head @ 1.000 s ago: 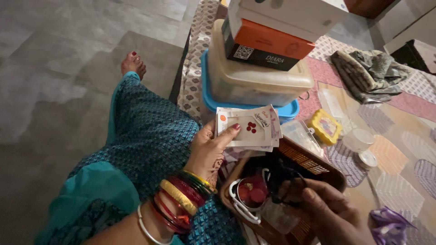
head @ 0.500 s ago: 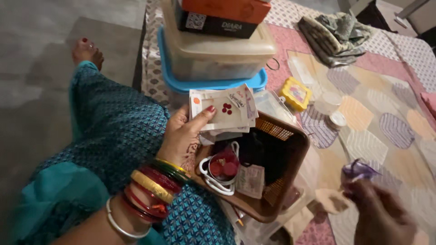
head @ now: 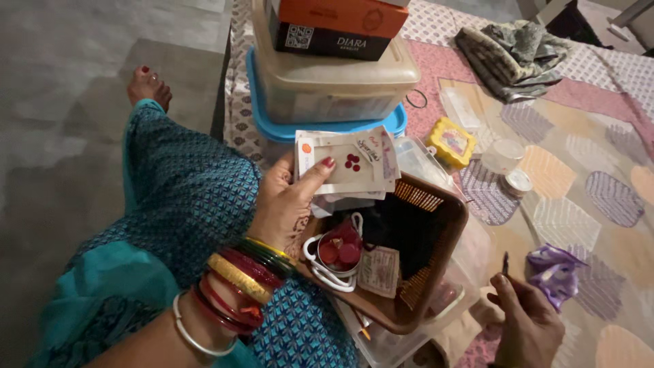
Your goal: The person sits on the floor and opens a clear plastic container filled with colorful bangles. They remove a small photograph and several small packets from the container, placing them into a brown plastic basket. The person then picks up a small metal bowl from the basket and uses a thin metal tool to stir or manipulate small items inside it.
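My left hand (head: 289, 204), wrist stacked with red, green and gold bangles, holds a fanned bunch of small white cards (head: 346, 163), the top one bearing dark red dots. The cards hover over the near rim of a brown woven basket (head: 436, 218). Inside the basket sit a white-rimmed cup of red discs (head: 338, 251), a small printed packet (head: 379, 271) and something black. My right hand (head: 528, 324) is low at the right, pinching a thin dark stick-like item (head: 505, 262), just beside a crumpled purple wrapper (head: 555, 272) on the bedspread.
A stack of lidded plastic tubs (head: 334, 88) topped by orange and black boxes (head: 334, 27) stands behind the basket. A yellow case (head: 449, 142), two small round jars (head: 507, 167), a folded cloth (head: 514, 48) and a ring lie on the patterned spread. The basket rests on a clear container (head: 409, 334).
My right hand left the basket, swung out to the right to the purple wrapper, and now holds a thin dark item beside it. My left hand keeps the cards in place.
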